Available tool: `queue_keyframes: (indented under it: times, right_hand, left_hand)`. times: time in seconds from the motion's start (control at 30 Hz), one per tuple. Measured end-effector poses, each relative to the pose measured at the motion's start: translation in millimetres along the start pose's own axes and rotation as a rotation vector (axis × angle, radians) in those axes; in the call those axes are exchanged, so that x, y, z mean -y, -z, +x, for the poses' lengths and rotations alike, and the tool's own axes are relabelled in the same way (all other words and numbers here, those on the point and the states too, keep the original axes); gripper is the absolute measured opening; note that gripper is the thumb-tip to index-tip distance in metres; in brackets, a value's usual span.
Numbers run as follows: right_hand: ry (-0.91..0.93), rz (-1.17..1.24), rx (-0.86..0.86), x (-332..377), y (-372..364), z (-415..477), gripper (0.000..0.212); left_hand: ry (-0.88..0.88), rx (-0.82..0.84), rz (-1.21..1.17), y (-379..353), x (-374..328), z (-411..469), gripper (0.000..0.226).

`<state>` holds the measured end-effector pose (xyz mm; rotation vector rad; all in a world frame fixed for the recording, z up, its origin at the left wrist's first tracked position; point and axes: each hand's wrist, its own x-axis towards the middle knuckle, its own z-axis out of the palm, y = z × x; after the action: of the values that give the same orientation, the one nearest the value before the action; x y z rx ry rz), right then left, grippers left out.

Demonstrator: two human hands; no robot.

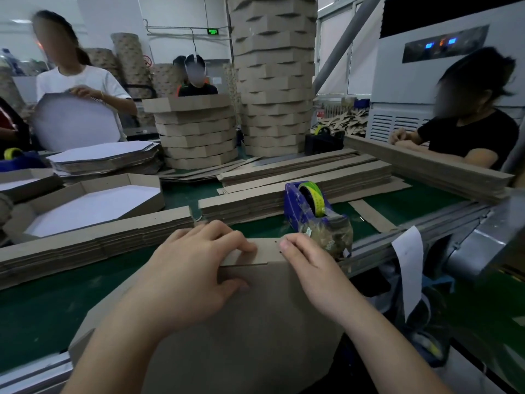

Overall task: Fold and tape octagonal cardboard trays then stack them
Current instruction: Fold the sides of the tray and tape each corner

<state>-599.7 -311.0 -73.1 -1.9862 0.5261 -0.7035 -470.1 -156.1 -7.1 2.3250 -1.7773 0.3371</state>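
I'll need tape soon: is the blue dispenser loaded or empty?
Loaded: a yellow-green tape roll sits in the blue dispenser.

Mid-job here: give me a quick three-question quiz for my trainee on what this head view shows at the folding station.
1. True or false: the left hand and the right hand both touch the cardboard tray.
2. The tape dispenser stands closest to: A) the left hand, B) the right hand, C) equally near both.
3. Fill in: the dispenser's body is ____ in colour.
Key: 1 true; 2 B; 3 blue.
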Motion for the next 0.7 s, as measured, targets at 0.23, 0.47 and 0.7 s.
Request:
queue_keyframes:
  times: [0.23,0.47,0.7]
  right_hand:
    - [0.005,0.145,0.102,8,20,2,0.033]
    - [-0.126,-0.109,0.255,6,50,13,0.045]
    - [0.063,-0.04,0.056,10,61,17,0.032]
  left_hand:
    - [-0.018,-0.095,-0.079,4,-25,10,0.043]
    - [-0.015,-0.212,-0.403,9,6,0,0.048]
    - [-0.011,-0.335,-0.535,-9,15,-13,0.038]
